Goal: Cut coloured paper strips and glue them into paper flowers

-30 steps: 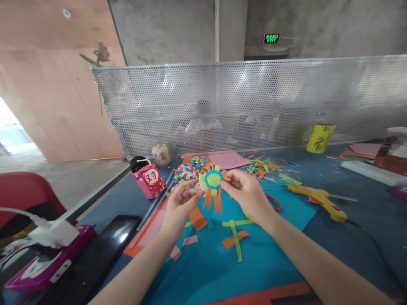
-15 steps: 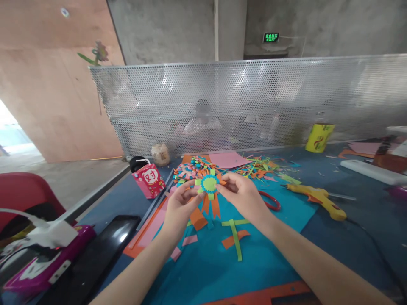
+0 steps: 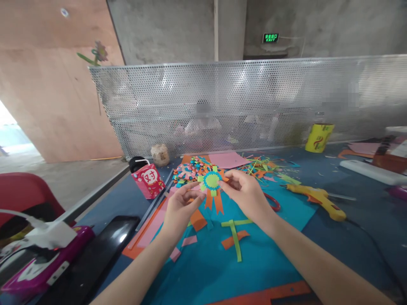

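L→R: drink carton [image 3: 148, 181], prob. kept clear of elbows; L hand [image 3: 179, 207], fingertips at rosette's edge, grip unclear; paper rosette [image 3: 212, 181] above blue sheet [image 3: 203, 271], apparently angled for viewing; R hand [image 3: 251, 197], fingers pinching its R edge; glue gun [image 3: 321, 198], prob. within reach. Qty: 1 carton, 1 rosette, 1 sheet, 1 gun, 2 hands.

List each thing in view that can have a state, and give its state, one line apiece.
Paper rosette: held up, orange tails hanging
Right hand: pinching the rosette
Left hand: curled at its edge, grip unclear
Drink carton: standing, straw in
Glue gun: lying down, power unclear
Exit sign: lit
White plug: in the purple power strip
Yellow cylinder: upright
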Demonstrator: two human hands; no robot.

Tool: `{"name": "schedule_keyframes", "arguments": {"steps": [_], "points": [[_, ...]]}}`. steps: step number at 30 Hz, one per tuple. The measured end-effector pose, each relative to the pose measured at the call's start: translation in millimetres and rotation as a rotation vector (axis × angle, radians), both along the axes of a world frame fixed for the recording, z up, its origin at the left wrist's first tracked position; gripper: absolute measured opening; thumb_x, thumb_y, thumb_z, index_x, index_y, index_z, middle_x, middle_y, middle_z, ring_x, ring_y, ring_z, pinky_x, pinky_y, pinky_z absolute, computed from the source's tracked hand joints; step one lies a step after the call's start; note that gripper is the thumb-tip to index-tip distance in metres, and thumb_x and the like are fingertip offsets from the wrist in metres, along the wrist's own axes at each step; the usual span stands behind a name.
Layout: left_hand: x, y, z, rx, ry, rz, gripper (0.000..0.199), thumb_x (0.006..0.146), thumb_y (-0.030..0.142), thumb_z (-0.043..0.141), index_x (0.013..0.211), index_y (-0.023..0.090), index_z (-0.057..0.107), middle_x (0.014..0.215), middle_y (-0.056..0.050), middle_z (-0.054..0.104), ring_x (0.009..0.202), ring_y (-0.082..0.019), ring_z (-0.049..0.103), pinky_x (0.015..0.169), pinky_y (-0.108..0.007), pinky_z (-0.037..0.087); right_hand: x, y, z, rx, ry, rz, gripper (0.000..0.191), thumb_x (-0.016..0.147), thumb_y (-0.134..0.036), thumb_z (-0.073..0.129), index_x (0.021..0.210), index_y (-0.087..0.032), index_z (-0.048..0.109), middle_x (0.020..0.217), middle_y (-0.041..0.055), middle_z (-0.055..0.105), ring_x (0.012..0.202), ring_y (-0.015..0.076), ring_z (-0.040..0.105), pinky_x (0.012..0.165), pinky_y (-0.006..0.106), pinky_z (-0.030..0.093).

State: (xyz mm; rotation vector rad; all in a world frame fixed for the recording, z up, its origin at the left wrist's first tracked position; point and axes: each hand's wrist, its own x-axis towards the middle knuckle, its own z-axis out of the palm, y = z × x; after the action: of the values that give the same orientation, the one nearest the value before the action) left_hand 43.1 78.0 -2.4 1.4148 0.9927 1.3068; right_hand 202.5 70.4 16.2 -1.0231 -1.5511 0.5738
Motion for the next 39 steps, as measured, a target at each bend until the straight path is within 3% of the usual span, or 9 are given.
{"name": "schedule_keyframes", "arguments": {"steps": [3,7,9,14,16,21,27,31,39], "points": [[-4.1,5.7,-6.9,0.049,0.087,0.012,0.037,0.064,0.026,0.061,0.099,0.015,0.052,0.064,0.001,0.059,0.061,-0.011,0.053,0.061,-0.022,0.040,1.1,-2.3,3.8,-0.003,0.018,0.016,0.011,0.072,-0.028,0.051,0.070,-0.018,0.047,0.060,-0.0027,0.048,0.050,0.0081,0.045,0.045,0.020,0.037],[-6.7,11.9,-14.7,0.071,0.240,0.020,0.021,0.061,0.020,0.060,0.082,0.014,0.059,0.064,-0.002,0.060,0.062,-0.013,0.054,0.055,-0.022,0.038,2.0,-5.8,8.5,-0.015,0.058,0.049,0.010,0.072,-0.027,0.051,0.070,-0.017,0.047,0.060,-0.0033,0.046,0.048,0.0062,0.042,0.045,0.019,0.035],[-5.1,11.5,-14.0,0.019,0.188,0.007,0.017,0.063,0.021,0.058,0.078,0.014,0.060,0.067,-0.003,0.060,0.066,-0.014,0.055,0.057,-0.023,0.039,1.7,-6.5,8.6,-0.041,0.045,0.083,0.011,0.072,-0.026,0.051,0.070,-0.017,0.046,0.060,-0.0037,0.045,0.048,0.0058,0.040,0.044,0.019,0.034],[0.2,4.5,-5.8,-0.099,-0.292,-0.090,0.024,0.064,0.019,0.057,0.088,0.018,0.057,0.077,-0.001,0.058,0.073,-0.014,0.056,0.057,-0.023,0.041,-0.2,-4.3,4.8,-0.096,0.000,0.099,0.010,0.072,-0.025,0.051,0.069,-0.017,0.046,0.060,-0.0038,0.045,0.050,0.0060,0.041,0.045,0.018,0.034],[0.9,1.8,-4.1,-0.119,-0.396,-0.154,0.027,0.061,0.015,0.060,0.087,0.019,0.056,0.078,0.000,0.057,0.073,-0.013,0.056,0.058,-0.022,0.041,-0.8,-3.3,3.6,-0.102,-0.002,0.089,0.010,0.072,-0.025,0.051,0.068,-0.017,0.045,0.060,-0.0038,0.045,0.050,0.0061,0.042,0.045,0.018,0.035],[2.6,-2.1,-4.1,-0.104,-0.338,-0.225,0.020,0.062,0.016,0.064,0.081,0.018,0.056,0.068,0.003,0.056,0.066,-0.007,0.053,0.062,-0.017,0.040,-0.5,-3.4,2.0,-0.102,-0.033,0.087,0.009,0.072,-0.025,0.051,0.071,-0.018,0.045,0.060,-0.0040,0.045,0.050,0.0066,0.042,0.045,0.018,0.036],[3.0,1.3,-6.1,-0.061,-0.288,-0.173,0.027,0.060,0.018,0.066,0.084,0.018,0.053,0.060,0.005,0.053,0.059,-0.006,0.052,0.057,-0.016,0.039,0.8,-2.0,-0.6,-0.081,-0.074,0.079,0.009,0.072,-0.026,0.051,0.072,-0.018,0.046,0.062,-0.0027,0.047,0.056,0.0096,0.048,0.052,0.022,0.041],[2.3,1.9,-5.7,-0.063,-0.286,-0.158,0.027,0.061,0.017,0.066,0.084,0.017,0.052,0.059,0.005,0.053,0.057,-0.005,0.051,0.055,-0.015,0.040,1.2,0.8,-2.8,-0.057,-0.074,0.082,0.008,0.072,-0.025,0.051,0.073,-0.018,0.047,0.067,-0.0009,0.050,0.063,0.0119,0.052,0.060,0.025,0.044],[2.0,3.1,-6.2,-0.101,-0.313,-0.145,0.027,0.059,0.013,0.066,0.082,0.017,0.052,0.064,0.005,0.056,0.060,-0.005,0.053,0.057,-0.014,0.040,1.4,-0.2,-1.2,-0.054,-0.077,0.072,0.007,0.071,-0.024,0.051,0.072,-0.018,0.047,0.067,-0.0005,0.053,0.063,0.0127,0.055,0.062,0.026,0.046]]}}
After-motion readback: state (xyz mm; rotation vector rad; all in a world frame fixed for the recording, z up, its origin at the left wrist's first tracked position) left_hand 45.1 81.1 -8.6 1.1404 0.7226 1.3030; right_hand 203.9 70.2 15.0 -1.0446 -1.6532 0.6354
